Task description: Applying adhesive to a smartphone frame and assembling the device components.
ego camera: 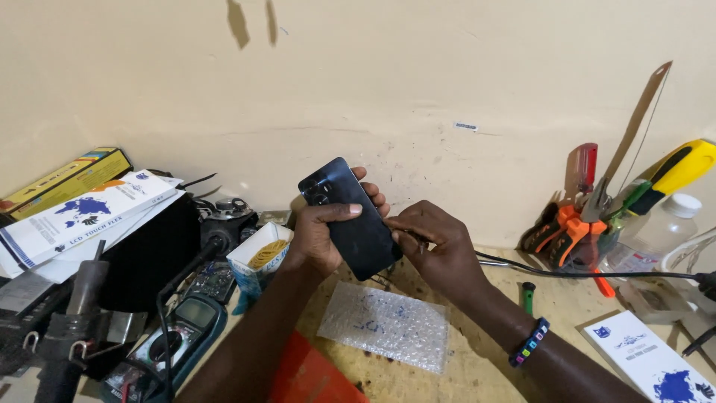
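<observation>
At the centre of the frame the left hand wraps its grip around a dark phone, held tilted above the desk with its back and camera facing up. The right hand pinches a thin tool, barely visible, at the phone's lower right edge. The back cover looks still on, so opening seems barely begun; a sheet of bubble wrap lies just below

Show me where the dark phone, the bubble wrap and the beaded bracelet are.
dark phone [356,224], head view, middle of its back cover.
bubble wrap [384,325], head view, centre of the sheet.
beaded bracelet [529,342], head view, beads on the wrist.
</observation>
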